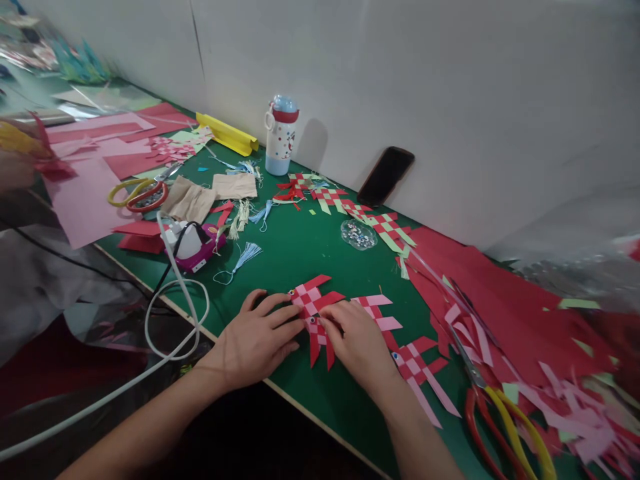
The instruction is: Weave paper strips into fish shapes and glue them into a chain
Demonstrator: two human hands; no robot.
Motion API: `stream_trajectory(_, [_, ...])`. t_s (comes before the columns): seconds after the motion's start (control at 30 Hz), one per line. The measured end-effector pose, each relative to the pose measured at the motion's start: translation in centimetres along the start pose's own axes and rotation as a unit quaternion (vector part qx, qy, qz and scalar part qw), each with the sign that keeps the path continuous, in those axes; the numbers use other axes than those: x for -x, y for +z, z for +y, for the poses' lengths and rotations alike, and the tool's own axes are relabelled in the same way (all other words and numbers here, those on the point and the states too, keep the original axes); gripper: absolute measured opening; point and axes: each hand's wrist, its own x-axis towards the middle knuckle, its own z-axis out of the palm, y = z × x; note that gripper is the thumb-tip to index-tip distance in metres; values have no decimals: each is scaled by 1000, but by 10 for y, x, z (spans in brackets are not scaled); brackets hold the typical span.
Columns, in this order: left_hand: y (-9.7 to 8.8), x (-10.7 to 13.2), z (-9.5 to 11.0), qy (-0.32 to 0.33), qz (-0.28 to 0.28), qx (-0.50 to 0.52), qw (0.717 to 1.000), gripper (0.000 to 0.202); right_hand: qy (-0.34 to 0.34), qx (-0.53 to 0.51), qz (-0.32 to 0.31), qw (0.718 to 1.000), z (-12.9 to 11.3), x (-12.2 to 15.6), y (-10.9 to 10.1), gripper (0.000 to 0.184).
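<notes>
Near the table's front edge, my left hand point(255, 340) lies with its fingers spread, the fingertips touching a red-and-pink woven paper fish point(309, 293). My right hand point(361, 343) has thumb and index finger together at the side of a second woven paper fish point(316, 330), just below the first. Both fish show a small stick-on eye. Partly behind my right hand is a third woven fish point(370, 307). Another woven fish point(414, 363) with a blue eye and long pink strips lies to the right of that hand.
A clear dish of eyes point(359, 235) sits further back, near green-and-red woven fish point(385, 227). Scissors point(483, 393) and paper scraps point(575, 420) are at right. A purple power strip point(203, 248), tassels point(245, 259) and a bottle point(281, 137) are at left; a phone point(386, 175) leans on the wall.
</notes>
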Motion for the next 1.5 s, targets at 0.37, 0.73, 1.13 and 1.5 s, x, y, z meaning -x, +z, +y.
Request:
stream_trajectory(0.37, [0,-2,2,8,-9,-42,999,28,-14,18,84,996,13,7,-16,20])
stream_trajectory(0.73, [1,-1,4,19,-5,-58,998,31,-70,141,50,986,-19,71,8,39])
stream_trajectory(1.13, [5,1,2,33,22,-74,996,30,-52,200,48,977,-12,106,14,41])
stream_trajectory(1.5, [5,8,23,14,9,-81,997,30,-66,159,94,981,-19,117,13,32])
